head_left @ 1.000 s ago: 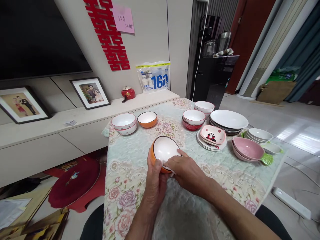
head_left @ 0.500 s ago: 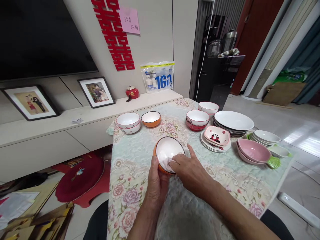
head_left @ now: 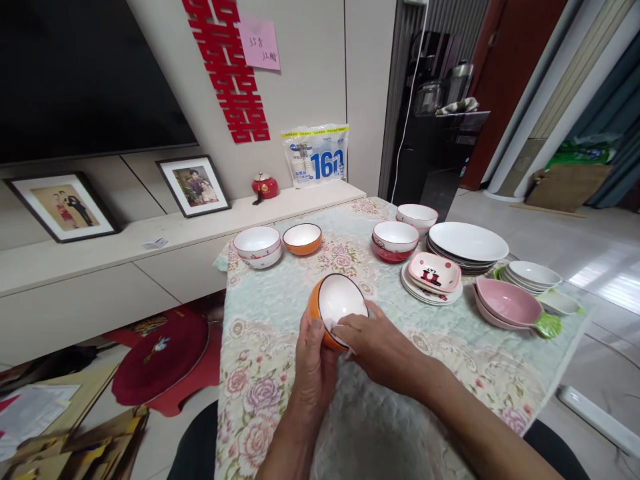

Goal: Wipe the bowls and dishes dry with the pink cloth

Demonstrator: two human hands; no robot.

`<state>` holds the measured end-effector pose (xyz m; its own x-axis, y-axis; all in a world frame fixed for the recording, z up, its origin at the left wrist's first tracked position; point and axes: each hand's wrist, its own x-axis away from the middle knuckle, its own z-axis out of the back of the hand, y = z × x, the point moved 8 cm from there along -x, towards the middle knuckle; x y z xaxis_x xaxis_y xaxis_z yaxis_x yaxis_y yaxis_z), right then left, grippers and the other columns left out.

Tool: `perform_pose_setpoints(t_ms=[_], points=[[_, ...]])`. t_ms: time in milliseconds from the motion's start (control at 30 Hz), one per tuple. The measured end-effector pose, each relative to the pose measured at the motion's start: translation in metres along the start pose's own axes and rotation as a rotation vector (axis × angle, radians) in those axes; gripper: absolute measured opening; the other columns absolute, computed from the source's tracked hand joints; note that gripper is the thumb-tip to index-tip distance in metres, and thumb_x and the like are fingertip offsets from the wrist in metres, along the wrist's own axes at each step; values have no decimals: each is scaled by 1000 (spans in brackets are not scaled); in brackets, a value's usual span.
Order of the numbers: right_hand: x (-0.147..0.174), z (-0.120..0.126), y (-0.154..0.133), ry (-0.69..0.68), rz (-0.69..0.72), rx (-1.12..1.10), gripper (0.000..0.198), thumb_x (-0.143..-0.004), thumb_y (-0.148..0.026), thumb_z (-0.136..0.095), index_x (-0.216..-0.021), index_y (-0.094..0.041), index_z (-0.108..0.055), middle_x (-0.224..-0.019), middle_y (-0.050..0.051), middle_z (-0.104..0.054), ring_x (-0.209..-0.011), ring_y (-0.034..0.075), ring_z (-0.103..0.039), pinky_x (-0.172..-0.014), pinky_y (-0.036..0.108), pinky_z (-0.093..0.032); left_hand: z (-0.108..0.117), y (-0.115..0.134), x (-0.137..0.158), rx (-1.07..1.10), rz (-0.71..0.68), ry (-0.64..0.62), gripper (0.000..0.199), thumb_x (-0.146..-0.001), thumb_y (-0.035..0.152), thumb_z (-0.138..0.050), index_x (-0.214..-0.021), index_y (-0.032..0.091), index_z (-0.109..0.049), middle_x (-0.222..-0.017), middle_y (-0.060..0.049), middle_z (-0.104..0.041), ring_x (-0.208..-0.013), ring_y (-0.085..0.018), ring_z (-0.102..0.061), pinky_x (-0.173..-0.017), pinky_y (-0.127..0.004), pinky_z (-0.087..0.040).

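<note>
My left hand grips the orange bowl, tilted near the tablecloth's near edge — my right hand, fingers pinching a white wipe (mostly hidden), has slid back to the rim; inside looks wiped.

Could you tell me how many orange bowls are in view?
2. One orange bowl is tilted in the left hand while the right hand presses a white cloth inside; the other orange bowl sits beside the white bowls.
</note>
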<state>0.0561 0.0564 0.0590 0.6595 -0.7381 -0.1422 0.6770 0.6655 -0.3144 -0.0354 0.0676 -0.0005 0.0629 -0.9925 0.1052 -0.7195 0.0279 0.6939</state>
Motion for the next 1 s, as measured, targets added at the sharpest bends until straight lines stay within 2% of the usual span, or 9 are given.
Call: perform_pose_setpoints(t_ms=[133, 233, 300, 400, 500, 667, 767, 867, 1000], points=[[3, 0, 11, 42, -54, 136, 33, -83, 2, -46, -101, -20, -62, -93, 3, -67, -92, 20, -63, -116, 62, -11, -2, -7, -1, 0, 92, 5, 64, -86, 53, -66, -138, 17, -55, -121, -15, -70, -115, -34, -65, -94, -46, -54], [1, 3, 6, 46, -56, -1, 26, -82, -1, -49, -95, -20, -63, -89, 3, -68, -88, 19, -63, -113, 50, -28, -9, -5, 0, -37, 28, -40, 79, -83, 47, -72, -151, 26, -39, -140, -14, -60, -122, -32, -61, -97, -43, -52], [0, 7, 4, 83, -108, -146, 19, -84, -5, -52, -91, -20, -61, -89, 2, -68, -85, 18, -62, -96, 37, -43, -11, -4, 1, -73, -25, -43, 93, -77, 41, -79, -154, 30, -31, -142, -12, -58, -128, -31, -57, -101, -41, -50], [-2, 9, 0, 107, -121, -293, 12, -88, -11, -54, -93, -20, -59, -95, 3, -68, -84, 17, -61, -75, 27, -45, -9, -1, 3, -87, -65, -19, 93, -76, 38, -80, -154, 29, -31, -139, -12, -60, -130, -31, -55, -105, -41, -47], [-3, 2, -7, 20, 4, -200, 19, -87, -11, -56, -103, -20, -58, -101, 4, -68, -93, 19, -62, -95, 38, -43, -5, 1, 3, -55, -41, -6, 77, -84, 43, -71, -151, 27, -37, -138, -13, -61, -126, -32, -59, -103, -44, -48], [-1, -2, 8, 45, -60, 151, 32, -84, 1, -46, -103, -20, -60, -97, 4, -68, -95, 20, -63, -116, 63, -9, -3, -3, -1, 5, 55, -6, 74, -86, 52, -67, -147, 18, -44, -134, -17, -64, -121, -34, -62, -100, -46, -50], [-1, -3, 4, 51, -53, 83, 31, -82, 2, -46, -98, -19, -62, -91, 3, -68, -90, 19, -63, -114, 53, -24, -9, -4, -1, 0, 35, -50, 76, -85, 53, -67, -150, 22, -40, -140, -16, -60, -123, -33, -61, -101, -45, -49], [-1, 0, 2, 88, -112, -155, 21, -83, -3, -50, -89, -20, -60, -88, 2, -68, -84, 17, -61, -90, 34, -45, -10, -1, 1, -88, -45, -39, 87, -77, 41, -79, -152, 28, -35, -144, -13, -57, -127, -32, -58, -104, -43, -47], [-3, 3, -4, 99, -103, -341, 13, -85, -11, -55, -95, -20, -57, -98, 3, -68, -83, 17, -61, -72, 26, -45, -5, 4, 4, -120, -109, 11, 86, -76, 36, -80, -150, 31, -37, -143, -10, -57, -136, -31, -50, -110, -39, -42]])
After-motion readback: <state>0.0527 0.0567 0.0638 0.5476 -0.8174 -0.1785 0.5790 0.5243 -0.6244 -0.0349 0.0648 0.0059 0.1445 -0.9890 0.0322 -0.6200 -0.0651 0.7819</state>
